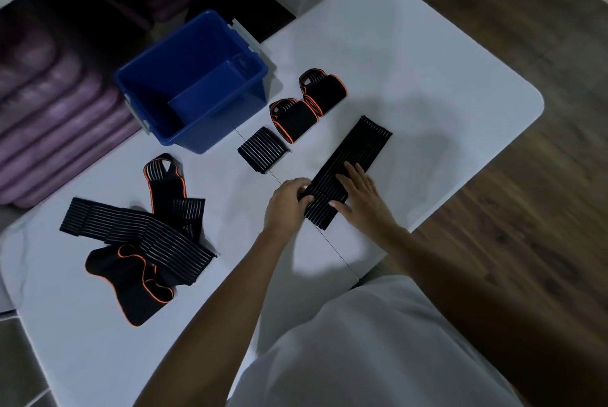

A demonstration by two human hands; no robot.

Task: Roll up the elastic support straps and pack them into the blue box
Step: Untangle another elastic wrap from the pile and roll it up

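Left hand [287, 201] grips the near rolled end of the ribbed strap [353, 161]; right hand [360, 197] lies flat on it, fingers straight. Strap's long axis runs from hands diagonally away-right on the worktop [427, 77]. Blue box [197, 140] beyond left hand, open.

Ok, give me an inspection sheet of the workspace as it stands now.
Surface: white folding table, centre seam visible.
Job's things: long black ribbed elastic strap laid flat, near end being rolled; one rolled black ribbed strap; two rolled orange-trimmed black straps; open blue plastic box, no straps seen inside.
Clutter: heap of unrolled straps at table's left.
Grips: left hand grips the strap's rolled end; right hand presses flat on it.
Cables: nothing seen.
Surroundings: purple mats, wooden floor.
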